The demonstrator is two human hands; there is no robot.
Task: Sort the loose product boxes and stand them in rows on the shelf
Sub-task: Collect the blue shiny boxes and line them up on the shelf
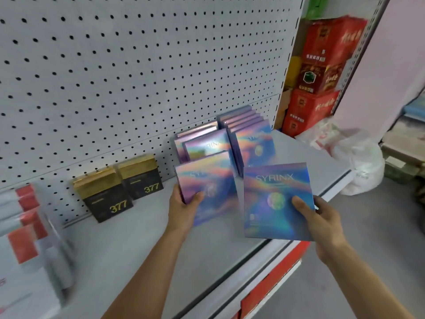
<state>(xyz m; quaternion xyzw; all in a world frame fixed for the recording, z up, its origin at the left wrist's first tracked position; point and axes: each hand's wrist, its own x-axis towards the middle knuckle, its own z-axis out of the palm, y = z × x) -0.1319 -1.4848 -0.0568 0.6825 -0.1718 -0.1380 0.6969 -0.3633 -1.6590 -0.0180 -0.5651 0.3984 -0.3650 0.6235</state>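
We see two bare hands, well apart, each gripping one flat, square holographic box. The left hand [184, 203] pinches the near left corner of a blurred iridescent box [207, 187], thumb on its glossy front, holding it upright at the near end of a row on the shelf [128, 245]. The right hand [322, 224] clamps the right edge of a second box [276, 201], thumb across the front and fingers behind; this one is held off the shelf above its near edge, tilted toward us, and reads "SYRINX" over a small round moon-like disc.

Behind them, more of the same slim boxes stand in two rows [232, 137] running back to the pegboard [128, 72], their foil faces shimmering pink, violet and blue. The right-hand row stands just beside the shelf's far right end.

To the left, two black boxes [122, 192] with shiny gold tops and "377" in gold lean against the pegboard, side by side. At the far left edge lie blurred white-and-red packs [23, 222] in clear wrap.

The shelf is smooth grey metal with a red strip [271, 288] along its near front. Right of the upright, red cardboard cartons [319, 72] are stacked, and a crumpled white plastic bag [358, 162] sits on the floor.
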